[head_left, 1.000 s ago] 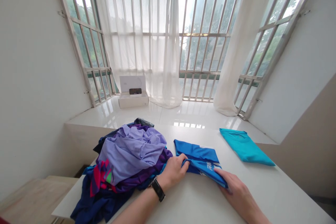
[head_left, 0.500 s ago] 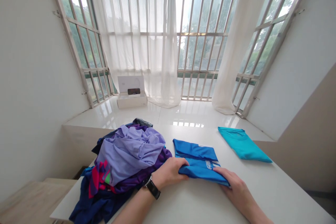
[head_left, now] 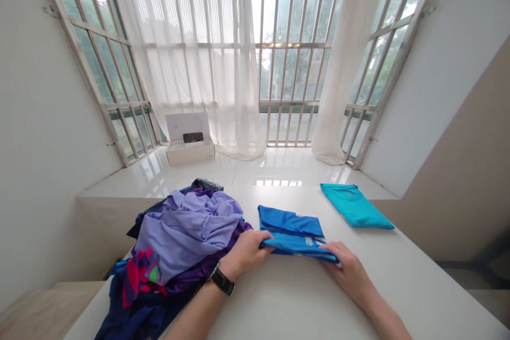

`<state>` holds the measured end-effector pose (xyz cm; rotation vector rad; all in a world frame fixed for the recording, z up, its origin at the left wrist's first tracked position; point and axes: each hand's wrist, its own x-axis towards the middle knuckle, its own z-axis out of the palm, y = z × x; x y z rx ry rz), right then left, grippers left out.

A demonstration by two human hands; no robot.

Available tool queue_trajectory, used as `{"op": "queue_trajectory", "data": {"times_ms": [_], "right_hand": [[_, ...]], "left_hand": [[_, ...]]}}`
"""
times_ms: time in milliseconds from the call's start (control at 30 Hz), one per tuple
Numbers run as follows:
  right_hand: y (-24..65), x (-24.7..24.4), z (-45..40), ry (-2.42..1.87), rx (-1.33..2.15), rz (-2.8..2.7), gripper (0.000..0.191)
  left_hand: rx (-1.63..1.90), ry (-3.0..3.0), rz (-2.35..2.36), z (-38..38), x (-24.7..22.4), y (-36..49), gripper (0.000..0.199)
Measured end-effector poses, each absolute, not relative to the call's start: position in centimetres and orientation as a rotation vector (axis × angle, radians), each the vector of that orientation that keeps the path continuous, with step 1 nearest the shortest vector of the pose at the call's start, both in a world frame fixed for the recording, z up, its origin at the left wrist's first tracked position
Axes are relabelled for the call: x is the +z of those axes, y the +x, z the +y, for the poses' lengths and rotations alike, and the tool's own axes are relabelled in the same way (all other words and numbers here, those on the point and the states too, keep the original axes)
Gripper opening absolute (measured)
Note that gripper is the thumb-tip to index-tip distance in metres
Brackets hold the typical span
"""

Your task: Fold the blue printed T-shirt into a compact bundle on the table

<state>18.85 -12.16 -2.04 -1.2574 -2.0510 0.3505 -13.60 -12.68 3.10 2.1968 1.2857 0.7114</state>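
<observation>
A blue garment (head_left: 290,226) with white print lies partly folded on the white table, its near edge lifted in a fold. My left hand (head_left: 249,251) pinches the left end of that fold and wears a dark watch at the wrist. The right end of the same fold is between the fingers and thumb of my right hand (head_left: 345,265). Left of my left hand is a heap of loose clothes, with a lavender garment (head_left: 191,228) on top. A folded teal shirt (head_left: 356,206) lies flat beyond my right hand.
Behind the table (head_left: 279,303) runs a glossy white window ledge (head_left: 239,170). An open white box (head_left: 191,151) with a dark phone-like object (head_left: 193,137) stands on it. A sheer curtain (head_left: 239,90) hangs before the barred window. A wooden surface (head_left: 51,308) shows at lower left.
Both hands have raised the near edge of the blue garment and folded it a little further away from me. The view has shifted, so the scene sits further left and slightly higher.
</observation>
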Motion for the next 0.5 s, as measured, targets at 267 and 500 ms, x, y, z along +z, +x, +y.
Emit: {"op": "queue_trajectory", "data": {"times_ms": [267,500], "right_hand": [[17.8,-1.6,-12.3,-1.380,0.442,-1.840,0.038],[16.7,-0.5,-12.9,-1.404,0.463,-1.799,0.045]], "left_hand": [[0.831,2.065,1.435,-11.8,1.8,-12.9,0.016],[0.831,2.057,1.493,-11.7,1.8,-12.4,0.015]]}}
